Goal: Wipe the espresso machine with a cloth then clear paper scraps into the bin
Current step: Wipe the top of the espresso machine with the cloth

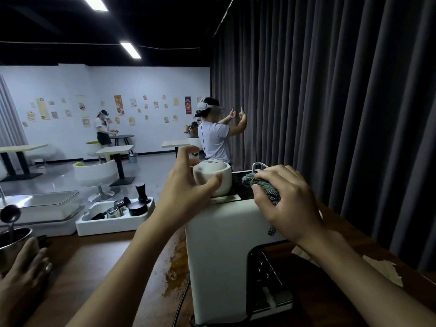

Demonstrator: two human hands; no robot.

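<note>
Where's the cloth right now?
The cloth is bunched in the right hand, pressed on top of the white espresso machine, just right of the white cup the left hand holds.

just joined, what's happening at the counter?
A person is wiping down a white espresso machine on a wooden counter. The right hand presses a bunched grey cloth against the machine's top right edge. The left hand grips an upside-down white cup that sits on top of the machine. Torn paper scraps lie on the counter to the right, not yet cleared. No bin is in view.
</note>
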